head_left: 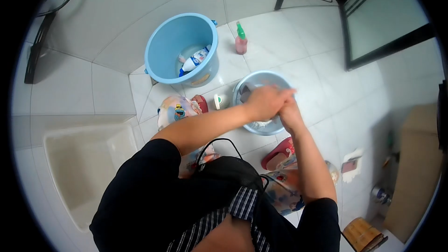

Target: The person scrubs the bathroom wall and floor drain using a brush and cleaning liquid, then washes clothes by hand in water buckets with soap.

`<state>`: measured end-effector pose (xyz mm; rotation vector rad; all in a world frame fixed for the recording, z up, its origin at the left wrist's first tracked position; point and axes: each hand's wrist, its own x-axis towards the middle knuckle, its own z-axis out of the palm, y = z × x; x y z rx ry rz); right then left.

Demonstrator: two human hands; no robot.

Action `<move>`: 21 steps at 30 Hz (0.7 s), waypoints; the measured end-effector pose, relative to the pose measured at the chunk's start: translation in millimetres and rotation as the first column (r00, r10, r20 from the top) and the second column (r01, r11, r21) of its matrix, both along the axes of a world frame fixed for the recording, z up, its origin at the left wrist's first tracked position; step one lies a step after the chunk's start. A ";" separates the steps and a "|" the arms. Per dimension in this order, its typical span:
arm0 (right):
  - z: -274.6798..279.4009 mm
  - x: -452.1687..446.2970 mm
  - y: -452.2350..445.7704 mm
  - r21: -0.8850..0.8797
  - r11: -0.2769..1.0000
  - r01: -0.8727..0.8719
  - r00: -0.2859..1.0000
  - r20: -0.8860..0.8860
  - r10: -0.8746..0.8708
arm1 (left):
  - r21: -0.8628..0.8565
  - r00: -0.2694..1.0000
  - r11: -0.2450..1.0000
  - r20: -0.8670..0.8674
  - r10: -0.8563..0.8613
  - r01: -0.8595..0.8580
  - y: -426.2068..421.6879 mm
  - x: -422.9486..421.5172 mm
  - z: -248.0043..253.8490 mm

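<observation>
My left hand (269,102) and my right hand (290,112) are together above a small light-blue basin (267,75). Motion blurs the fingers, and any object between them cannot be made out. Inside the basin, partly behind the hands, lie a grey cloth (245,92) and something whitish (261,123). Left of the basin, a small white brush or holder with a green mark (218,101) rests on the floor. A spray bottle with a green top and pink liquid (241,45) stands upright behind the basin.
A large blue bucket (199,82) with a white-and-blue bottle (196,60) inside stands at the upper left. A white sink-like tub (88,172) is at the left. Red slippers (275,155) are near the basin. A glass door (387,18) is at the upper right.
</observation>
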<state>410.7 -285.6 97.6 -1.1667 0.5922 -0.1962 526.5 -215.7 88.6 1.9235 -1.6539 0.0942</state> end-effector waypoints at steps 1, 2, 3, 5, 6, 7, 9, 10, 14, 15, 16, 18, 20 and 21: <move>2.1 1.3 1.3 -0.024 1.000 0.004 0.999 -0.038 -0.005 | -0.062 0.998 0.997 -0.028 -0.047 0.045 -0.3 -0.5 4.7; 5.1 -0.3 2.9 -0.021 1.000 0.006 0.999 -0.043 -0.007 | -0.123 0.994 0.989 -0.057 -0.089 0.082 2.5 -2.0 8.3; 9.5 -2.0 2.9 -0.061 0.997 -0.040 0.998 -0.043 0.038 | 0.296 0.987 0.952 -0.108 0.119 -0.083 1.2 4.4 12.3; 19.1 0.1 2.2 -0.105 0.990 -0.095 0.995 -0.037 0.091 | 0.246 0.976 0.964 -0.160 0.145 -0.103 0.2 7.8 9.7; 20.7 -0.1 0.3 -0.039 0.995 -0.089 0.994 -0.066 0.087 | 0.203 0.965 0.973 -0.213 0.156 -0.113 -0.8 8.5 8.7; 21.6 0.8 -1.1 0.028 0.997 -0.074 0.993 -0.094 0.076 | 0.024 0.995 1.000 -0.096 0.016 -0.014 3.8 -1.2 8.4; 21.0 2.3 -1.4 0.025 0.998 -0.059 0.992 -0.112 0.062 | -0.028 0.994 0.999 -0.100 -0.032 0.030 0.9 -1.3 4.2; 19.7 0.8 1.2 0.023 0.998 -0.059 0.989 -0.135 0.061 | -0.079 0.992 0.995 -0.107 -0.067 0.058 3.1 -3.6 4.6; 12.3 -0.4 3.4 -0.080 0.996 -0.031 0.999 0.018 0.033 | 0.096 0.977 0.992 -0.190 0.100 -0.083 -1.4 9.7 7.8; 3.0 -0.7 0.0 -0.057 0.998 -0.015 0.999 -0.046 0.012 | 0.110 0.998 0.994 -0.066 0.017 -0.010 3.0 -1.3 8.0; 5.9 1.1 -0.3 -0.034 0.999 0.006 0.993 -0.114 -0.010 | 0.110 0.998 0.994 -0.066 0.010 -0.003 1.0 -0.3 7.0; 13.8 -1.5 0.3 0.001 1.000 -0.025 0.997 -0.075 0.025 | -0.022 0.982 0.997 -0.173 -0.079 0.076 3.1 -2.8 0.4; 17.7 -1.0 1.4 0.028 0.997 -0.074 0.997 -0.027 0.075 | -0.012 0.985 0.999 -0.167 -0.035 0.033 0.2 1.4 -8.2; 15.6 -0.8 0.0 0.001 0.998 -0.062 0.998 -0.024 0.062 | -0.003 0.988 1.000 -0.155 0.002 -0.002 -3.2 6.1 -11.1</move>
